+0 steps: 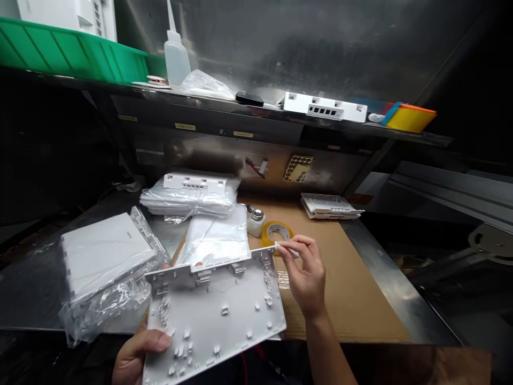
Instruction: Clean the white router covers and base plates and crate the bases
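My left hand (140, 353) grips a white plastic housing (216, 299) by its lower left corner, thumb on the inner face and fingers behind. The housing is tilted, its inside with clips and posts toward me. At its upper right corner, my right hand (306, 270) is closed in a pinch on a small white piece (294, 253), too small to name surely, perhaps a folded wipe. The piece touches the housing's top edge. Just behind lie a roll of yellowish tape (265, 235) and a small bottle with a metal cap (255, 222).
Brown cardboard (344, 289) covers the bench. Bagged white housings (106, 254) lie left; a plastic-wrapped stack (188, 200) and plastic bags (218, 235) sit behind. More white parts (331, 206) rest back right. A shelf above holds a green bin (72, 53) and squeeze bottle (176, 61).
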The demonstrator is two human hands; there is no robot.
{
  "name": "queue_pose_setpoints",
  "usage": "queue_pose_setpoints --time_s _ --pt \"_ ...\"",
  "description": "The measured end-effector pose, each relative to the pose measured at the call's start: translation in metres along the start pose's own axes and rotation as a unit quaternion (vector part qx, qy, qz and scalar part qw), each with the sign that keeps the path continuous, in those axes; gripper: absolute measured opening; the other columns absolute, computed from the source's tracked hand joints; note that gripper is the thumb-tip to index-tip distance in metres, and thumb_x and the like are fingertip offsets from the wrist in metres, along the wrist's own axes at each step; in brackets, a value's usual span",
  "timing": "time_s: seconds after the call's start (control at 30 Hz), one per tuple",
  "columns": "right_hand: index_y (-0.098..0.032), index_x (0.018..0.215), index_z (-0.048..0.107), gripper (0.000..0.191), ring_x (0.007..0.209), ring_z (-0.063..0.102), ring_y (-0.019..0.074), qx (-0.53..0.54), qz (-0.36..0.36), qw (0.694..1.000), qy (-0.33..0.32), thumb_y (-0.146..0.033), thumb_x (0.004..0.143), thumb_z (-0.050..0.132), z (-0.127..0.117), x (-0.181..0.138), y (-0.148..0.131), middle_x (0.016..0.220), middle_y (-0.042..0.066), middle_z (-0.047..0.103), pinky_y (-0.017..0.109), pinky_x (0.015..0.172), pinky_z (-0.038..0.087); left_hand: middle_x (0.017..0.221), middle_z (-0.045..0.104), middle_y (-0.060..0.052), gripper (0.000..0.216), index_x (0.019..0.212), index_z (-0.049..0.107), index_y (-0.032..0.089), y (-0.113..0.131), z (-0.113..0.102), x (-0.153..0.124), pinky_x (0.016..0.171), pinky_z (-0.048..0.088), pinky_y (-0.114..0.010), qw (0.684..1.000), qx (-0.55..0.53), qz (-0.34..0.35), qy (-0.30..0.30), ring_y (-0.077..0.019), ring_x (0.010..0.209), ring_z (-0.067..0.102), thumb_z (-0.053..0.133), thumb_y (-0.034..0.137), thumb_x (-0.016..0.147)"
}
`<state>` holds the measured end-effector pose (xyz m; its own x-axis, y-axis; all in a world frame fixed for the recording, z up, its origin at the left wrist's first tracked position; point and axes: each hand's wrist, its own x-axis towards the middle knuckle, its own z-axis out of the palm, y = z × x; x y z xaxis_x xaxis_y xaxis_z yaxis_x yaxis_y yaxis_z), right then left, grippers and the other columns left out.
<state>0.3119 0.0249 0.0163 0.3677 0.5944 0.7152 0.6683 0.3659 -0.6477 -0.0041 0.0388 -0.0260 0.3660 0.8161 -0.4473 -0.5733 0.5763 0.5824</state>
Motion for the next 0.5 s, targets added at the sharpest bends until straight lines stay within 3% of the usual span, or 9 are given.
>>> queue_pose_setpoints --time_s 0.1,0.2,0.37,0.5 --pt "-0.022 0.101 0.076 0.009 0.095 0.063 0.0177 -0.025 0.02 0.999 0.032 -0.023 0.097 0.069 -0.005 0.003 0.004 0.102 0.004 0.061 0.034 0.079 0.058 0.119 0.079 -0.007 0.105 0.149 0.055 0.037 -0.005 0.013 0.0 0.092 0.062 -0.063 0.999 -0.042 -0.015 -0.02 -0.0466 0.11 0.071 0.066 -0.011 0.057" --pt "-0.023 0.103 0.076 0.01 0.096 0.062 0.0187 -0.004 0.001 0.999 0.047 -0.02 0.095 0.072 0.001 0.005 -0.017 0.103 0.004 0.061 0.035 0.08 0.057 0.117 0.08 -0.012 0.101 0.149 0.055 0.031 -0.013 0.039 0.001 0.087 0.065 -0.061 0.999 -0.026 0.027 -0.03 -0.0458 0.103 0.075 0.074 -0.007 0.058" --pt "-0.023 0.109 0.073 0.022 0.099 0.064 0.0177 0.079 -0.074 0.994 -0.023 -0.009 0.093 0.07 0.033 0.0 -0.081 0.105 0.005 0.06 0.033 0.087 0.058 0.121 0.079 -0.006 0.116 0.158 0.039 0.038 -0.029 0.099 -0.001 0.088 0.065 -0.047 0.999 -0.031 0.035 -0.011 -0.0358 0.099 0.078 0.076 -0.007 0.057" --pt "-0.023 0.111 0.073 0.024 0.096 0.065 0.0175 0.087 -0.093 0.992 -0.014 -0.008 0.093 0.069 0.047 0.001 -0.094 0.104 0.005 0.06 0.032 0.085 0.059 0.128 0.075 -0.005 0.112 0.158 0.04 0.037 -0.039 0.122 -0.003 0.086 0.063 -0.039 0.998 -0.038 0.029 -0.038 -0.0334 0.105 0.075 0.073 -0.005 0.06"
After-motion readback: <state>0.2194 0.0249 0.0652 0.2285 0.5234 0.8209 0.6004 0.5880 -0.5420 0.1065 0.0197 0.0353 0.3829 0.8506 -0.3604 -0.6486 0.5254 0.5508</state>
